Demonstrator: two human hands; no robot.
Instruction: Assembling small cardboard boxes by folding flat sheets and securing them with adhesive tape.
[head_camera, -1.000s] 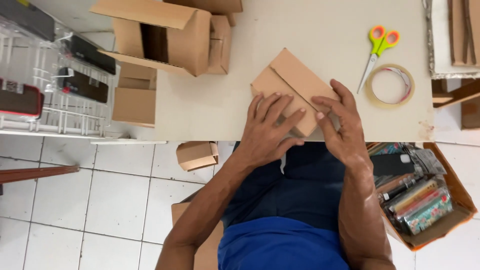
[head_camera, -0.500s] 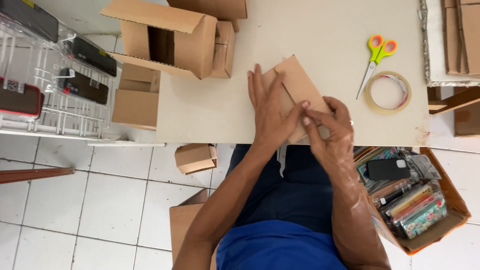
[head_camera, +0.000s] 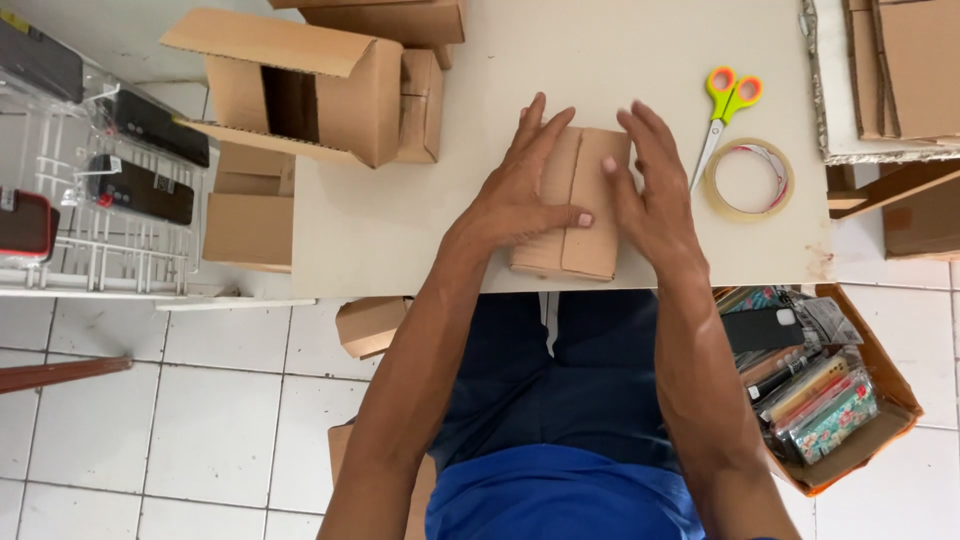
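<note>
Cream surface (head_camera: 400, 220) carries an open cardboard box (head_camera: 310, 90) at its far left. Near the front edge lies a small flat carton (head_camera: 585, 205); left hand (head_camera: 520, 195) and right hand (head_camera: 650, 195) press it, fingers spread, grasping nothing. Scissors (head_camera: 725, 110) and tape roll (head_camera: 748, 180) lie right.

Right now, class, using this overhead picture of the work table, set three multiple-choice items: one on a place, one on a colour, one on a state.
1. Where does the tape roll lie?
A. beside the scissors
B. on the floor
C. inside a box

2. What colour are the scissor handles?
A. black
B. green and orange
C. blue

3. How do both hands meet the small cardboard box?
A. lifting it high
B. apart from it
C. pressed flat on it

Key: 1 A, roll sits just below the scissors; 2 B, handles show both colours; 3 C, left hand and right hand lie on top.
</note>
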